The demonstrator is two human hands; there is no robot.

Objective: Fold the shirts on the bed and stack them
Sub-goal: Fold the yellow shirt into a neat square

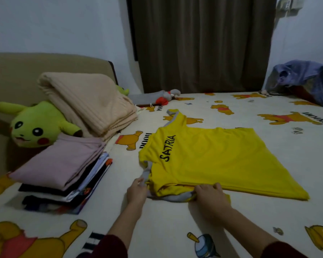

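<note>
Down at the near edge of the bed (pixel 231 108), I've got the yellow shirt (pixel 213 157) spread flat on the cartoon-bear sheet, its back up with the lettering showing. My left hand (pixel 137 192) pinches the grey sleeve trim at the shirt's near left corner; my right hand (pixel 211 195) has its fingers curled into the near hem fold, gripping yellow cloth and a bit of grey beneath. The two hands sit apart along that near edge, each clamped on the shirt.

Off to my left, the stack of folded shirts (pixel 63 174) waits with a pink one on top, right by the yellow plush toy (pixel 35 125) and the beige blanket (pixel 90 105).

Risks, as I judge them: this fabric looks slippery, so if I lift unevenly the tucked sleeve could slide out and bunch. The stack also looks skewed, so dropping this one on carelessly might tip it.
</note>
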